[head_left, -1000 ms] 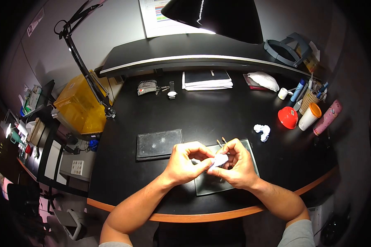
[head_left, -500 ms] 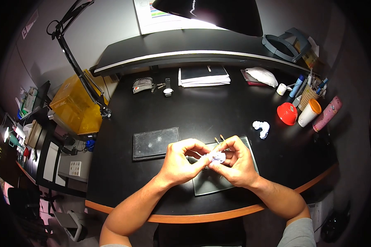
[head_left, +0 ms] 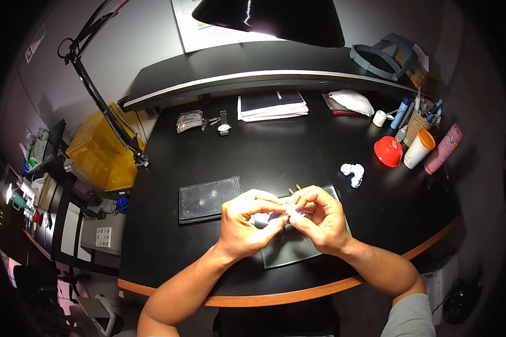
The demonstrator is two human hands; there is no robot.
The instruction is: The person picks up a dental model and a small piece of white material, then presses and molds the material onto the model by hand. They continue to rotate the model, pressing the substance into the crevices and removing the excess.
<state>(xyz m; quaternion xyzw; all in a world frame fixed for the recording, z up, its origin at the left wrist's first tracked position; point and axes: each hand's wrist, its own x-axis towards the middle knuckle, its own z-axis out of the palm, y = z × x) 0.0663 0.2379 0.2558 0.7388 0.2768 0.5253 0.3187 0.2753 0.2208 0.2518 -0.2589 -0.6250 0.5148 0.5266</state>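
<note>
Both hands meet over a glass slab (head_left: 289,255), fingertips pinched on a small white dental model (head_left: 293,211). My left hand (head_left: 249,223) grips its left side with thumb and fingers. From the right, my right hand (head_left: 322,220) holds it the same way. Fingers cover much of the model, so its full shape is hidden. Behind the fingers, the tips of thin brown-handled tools (head_left: 296,189) show on the slab. A black flat case (head_left: 208,199) with pale smudges lies left of the slab. Farther right rests another white arch-shaped dental model (head_left: 354,174).
A red bowl (head_left: 388,151), a white cup with an orange lid (head_left: 419,150), a pink bottle (head_left: 444,149) and a pen holder (head_left: 419,123) stand at right. Notebooks (head_left: 272,106) and a watch (head_left: 224,129) lie at the back. A black lamp (head_left: 270,19) hangs overhead.
The view has shifted slightly. My fingers have turned the white model a little, and less of it shows between them. Both hands still hold it.
</note>
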